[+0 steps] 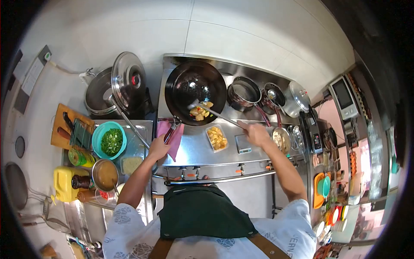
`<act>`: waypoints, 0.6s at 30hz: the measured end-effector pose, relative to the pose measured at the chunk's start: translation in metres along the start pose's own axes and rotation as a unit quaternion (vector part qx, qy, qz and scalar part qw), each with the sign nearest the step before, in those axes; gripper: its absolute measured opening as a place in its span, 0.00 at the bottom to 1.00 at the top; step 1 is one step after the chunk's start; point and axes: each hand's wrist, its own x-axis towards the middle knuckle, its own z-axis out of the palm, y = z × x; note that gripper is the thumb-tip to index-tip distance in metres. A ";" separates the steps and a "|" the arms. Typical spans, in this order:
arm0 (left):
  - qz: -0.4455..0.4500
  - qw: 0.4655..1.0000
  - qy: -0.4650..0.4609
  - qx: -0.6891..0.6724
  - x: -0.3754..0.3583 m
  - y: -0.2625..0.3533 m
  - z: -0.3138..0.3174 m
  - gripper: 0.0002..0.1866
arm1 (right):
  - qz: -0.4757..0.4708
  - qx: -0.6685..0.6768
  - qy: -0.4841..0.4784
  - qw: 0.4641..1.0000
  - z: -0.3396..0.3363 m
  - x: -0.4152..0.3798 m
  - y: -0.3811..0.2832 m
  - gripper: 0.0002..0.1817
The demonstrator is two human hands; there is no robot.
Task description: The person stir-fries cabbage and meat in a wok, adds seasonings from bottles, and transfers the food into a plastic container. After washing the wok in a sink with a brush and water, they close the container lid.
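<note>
A dark wok point(181, 82) sits on the steel stove, with yellowish food pieces point(199, 114) and bits of red and green low in its bowl. My left hand point(158, 149) is closed around the wok's handle point(170, 133); a pink cloth point(175, 141) hangs beside it. In my right hand point(255, 134) is the long handle of a metal wok spatula point(220, 115), its blurred head among the food. Between my hands, a clear plastic tub of yellow chunks point(217, 139) and a small digital scale point(243, 144) rest on the steel counter.
Two saucepans point(244, 88) point(273, 96) and a lidded pressure cooker point(297, 99) line the stove's right. Left stand a large pot point(97, 93), a leaning lid point(128, 82), a turquoise bowl of chopped greens point(111, 141) and a yellow jug point(67, 183). A rail point(220, 179) runs along the front.
</note>
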 end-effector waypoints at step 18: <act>-0.215 0.962 0.152 0.069 -0.123 0.124 0.135 0.14 | -0.175 0.030 0.005 0.984 0.069 -0.012 0.149 0.29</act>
